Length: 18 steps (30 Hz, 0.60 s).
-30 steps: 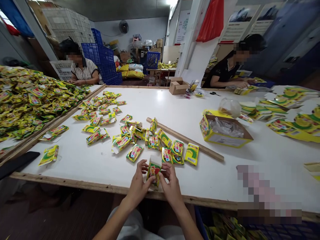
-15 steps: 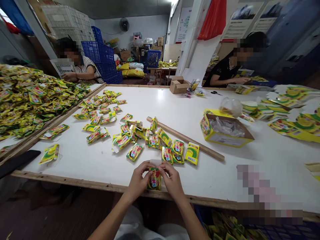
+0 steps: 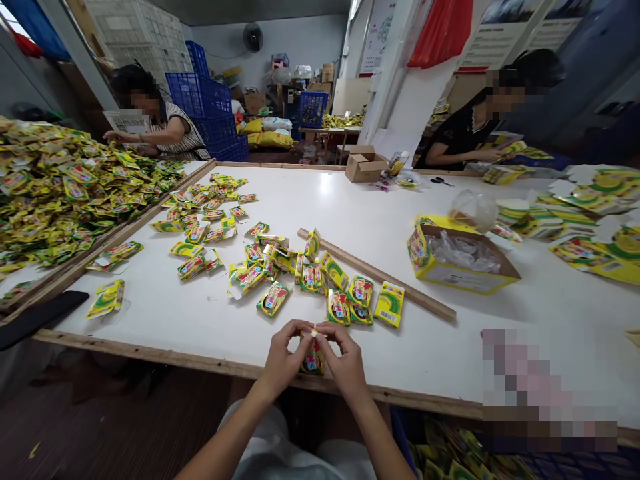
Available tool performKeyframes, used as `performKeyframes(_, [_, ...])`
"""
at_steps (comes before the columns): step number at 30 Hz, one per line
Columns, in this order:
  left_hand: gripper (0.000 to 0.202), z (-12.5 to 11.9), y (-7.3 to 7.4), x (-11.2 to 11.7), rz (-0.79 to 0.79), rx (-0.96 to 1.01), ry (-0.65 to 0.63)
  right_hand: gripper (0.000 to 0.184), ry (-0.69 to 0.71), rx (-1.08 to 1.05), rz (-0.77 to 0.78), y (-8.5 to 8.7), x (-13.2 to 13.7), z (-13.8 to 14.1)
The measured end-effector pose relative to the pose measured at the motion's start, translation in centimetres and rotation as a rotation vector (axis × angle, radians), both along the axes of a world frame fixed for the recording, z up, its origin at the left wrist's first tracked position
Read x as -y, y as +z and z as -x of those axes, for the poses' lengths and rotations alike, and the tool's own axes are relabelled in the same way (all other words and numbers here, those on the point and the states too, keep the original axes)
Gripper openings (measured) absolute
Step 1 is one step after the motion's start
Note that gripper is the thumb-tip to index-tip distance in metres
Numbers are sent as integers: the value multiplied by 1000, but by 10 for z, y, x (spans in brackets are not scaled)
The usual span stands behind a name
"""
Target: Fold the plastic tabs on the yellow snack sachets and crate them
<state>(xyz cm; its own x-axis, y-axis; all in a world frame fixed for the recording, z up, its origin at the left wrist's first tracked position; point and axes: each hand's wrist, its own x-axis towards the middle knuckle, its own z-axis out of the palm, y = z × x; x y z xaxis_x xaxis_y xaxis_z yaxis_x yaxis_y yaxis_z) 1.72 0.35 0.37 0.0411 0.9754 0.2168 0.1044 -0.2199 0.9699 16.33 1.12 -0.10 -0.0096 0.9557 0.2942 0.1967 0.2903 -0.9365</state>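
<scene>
Closest to me, under the table's edge, a blue crate (image 3: 399,437) holds a jumble of yellow and green packs (image 3: 450,453). Above it, at the near edge of the white table (image 3: 200,327), the left hand (image 3: 284,355) and right hand (image 3: 346,355) meet over one small box (image 3: 313,362). It stands between them, its printed front toward the person, and the thumbs and fingers of both hands are clamped on its pale top flap, fingertips almost meeting. I can't see what is inside it.

Just beyond lie loose boxes (image 3: 336,270), some with end flaps sticking out, next to a wooden strip (image 3: 390,278). To the right, a yellow carton (image 3: 453,280) stands uncovered, full of crumpled clear plastic (image 3: 463,252); behind it sits a see-through bag (image 3: 473,207) with something brownish low down. Off to the left, a big heap of packs (image 3: 75,193) lies behind a wooden ledge (image 3: 115,237).

Near the far edge, a cardboard box (image 3: 364,170) has its flaps up, its contents hidden from me. Past the table, blue crates (image 3: 205,100) are stacked beside white crates (image 3: 143,37).
</scene>
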Motion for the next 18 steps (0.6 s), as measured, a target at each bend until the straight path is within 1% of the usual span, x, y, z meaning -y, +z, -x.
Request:
performKeyframes(4, [17,-3,1,-5,48,27,47,20,-34,32,43,5,-5,3])
performKeyframes(9, [18,-4,1,-11,75,40,98,26,-35,49,95,10,-10,4])
performKeyframes(14, [22,1,-6,-6,107,38,37,23,1,-18,96,-2,-3,-1])
performKeyframes(18, [20,5,-7,-3,12,-34,5,22,51,-54,112,-10,2,-2])
